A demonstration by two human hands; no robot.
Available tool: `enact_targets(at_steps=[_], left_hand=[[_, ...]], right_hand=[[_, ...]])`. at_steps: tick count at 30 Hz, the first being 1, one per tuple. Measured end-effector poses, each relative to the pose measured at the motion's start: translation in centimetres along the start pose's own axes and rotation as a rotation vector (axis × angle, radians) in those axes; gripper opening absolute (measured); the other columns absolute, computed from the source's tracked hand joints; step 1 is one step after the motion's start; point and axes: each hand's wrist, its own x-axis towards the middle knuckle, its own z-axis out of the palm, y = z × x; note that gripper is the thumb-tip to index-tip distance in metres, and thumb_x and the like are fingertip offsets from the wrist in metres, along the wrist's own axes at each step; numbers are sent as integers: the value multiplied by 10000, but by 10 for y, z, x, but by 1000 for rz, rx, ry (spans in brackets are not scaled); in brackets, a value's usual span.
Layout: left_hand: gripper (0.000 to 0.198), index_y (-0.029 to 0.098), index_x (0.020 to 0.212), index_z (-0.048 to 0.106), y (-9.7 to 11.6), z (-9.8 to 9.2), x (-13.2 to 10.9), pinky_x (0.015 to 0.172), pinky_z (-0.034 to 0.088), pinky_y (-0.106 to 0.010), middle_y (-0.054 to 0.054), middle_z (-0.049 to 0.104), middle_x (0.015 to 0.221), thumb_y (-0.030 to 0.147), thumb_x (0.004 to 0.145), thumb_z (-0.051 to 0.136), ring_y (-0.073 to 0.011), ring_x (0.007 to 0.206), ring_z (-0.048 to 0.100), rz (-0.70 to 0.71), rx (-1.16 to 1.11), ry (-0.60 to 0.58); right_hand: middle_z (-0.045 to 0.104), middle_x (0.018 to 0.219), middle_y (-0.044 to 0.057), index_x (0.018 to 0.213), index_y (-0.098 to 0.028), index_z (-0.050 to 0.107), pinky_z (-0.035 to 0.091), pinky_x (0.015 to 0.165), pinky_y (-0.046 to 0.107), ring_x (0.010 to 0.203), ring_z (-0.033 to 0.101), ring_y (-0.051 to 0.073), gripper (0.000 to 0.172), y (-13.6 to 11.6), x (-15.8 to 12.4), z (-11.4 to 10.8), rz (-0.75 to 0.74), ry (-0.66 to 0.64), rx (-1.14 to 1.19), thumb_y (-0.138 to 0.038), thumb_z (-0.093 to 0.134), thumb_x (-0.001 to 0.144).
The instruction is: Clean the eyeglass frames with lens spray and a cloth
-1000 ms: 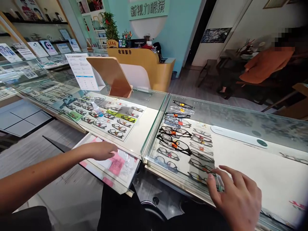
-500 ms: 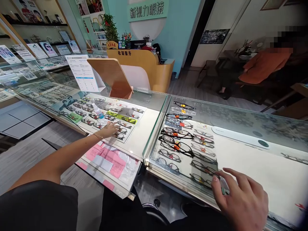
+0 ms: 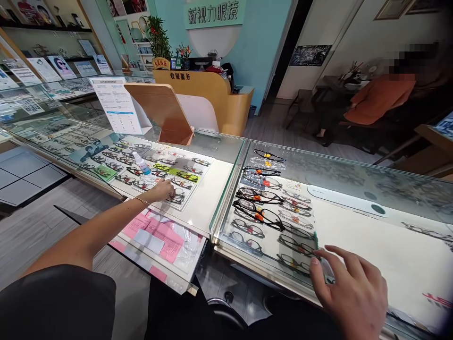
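My left hand (image 3: 161,190) reaches into the open back of the left display case. Its fingers are curled on a pair of glasses (image 3: 177,194) at the front row of a tray of frames (image 3: 184,165). A small spray bottle (image 3: 142,163) stands among those frames. My right hand (image 3: 350,293) lies on the glass top of the right case (image 3: 371,236) with fingers spread. Its thumb and forefinger touch a small clear piece with a green edge (image 3: 318,252). Several black frames (image 3: 258,212) lie just left of it.
A pulled-out shelf (image 3: 177,278) with pink papers (image 3: 159,233) juts out under the left case. A wooden stand (image 3: 166,111) and a printed sign (image 3: 116,106) sit on top. A yellow reception desk (image 3: 212,94) stands behind; a person in orange (image 3: 378,97) sits at the far right.
My left hand rose from the pink papers on the shelf into the case and closed on a frame. My right hand stayed on the glass, shifting only slightly.
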Motion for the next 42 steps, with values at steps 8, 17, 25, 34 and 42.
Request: enact_targets(at_steps=[8,17,25,34,42], left_hand=[[25,217,821,777,26,-11,-45,1009,312,-486,-125,813,1100,238,807,778,-345,1157,549,1,39,-28],[131,251,890,802,90,-41,-139,1010,359,-450,-61,778,1145,175,783,793,-348,1215,582,-4,-59,-252],[158,244,854,719,164,-113,-193,1009,380,-394,-31,748,1086,149,821,841,-296,1168,588,122,-178,-319],[129,254,920,784,191,-192,-128,943,326,-397,-50,735,1090,375,966,782,-278,1088,544,309,-9,61],[125,232,981,806,194,-192,-31,961,329,-429,-93,766,1182,345,929,799,-308,1165,547,280,168,47]], right_hand=[[787,1068,110,1005,-214,741,469,893,440,1031,648,331,106,-5,4,-4,27,1,71,-284,664,1027],[787,1068,111,982,-209,740,456,888,439,1044,635,336,135,-7,4,-6,42,-4,85,-289,645,1035],[788,1080,115,993,-203,732,460,898,438,1054,639,331,130,-8,5,-6,41,-7,79,-293,647,1034],[789,1097,123,991,-202,742,463,885,445,1077,639,338,128,-8,3,-5,64,-16,90,-298,663,1021],[791,1105,120,998,-201,747,467,906,451,1081,641,342,130,-9,3,-5,77,-15,87,-293,658,1020]])
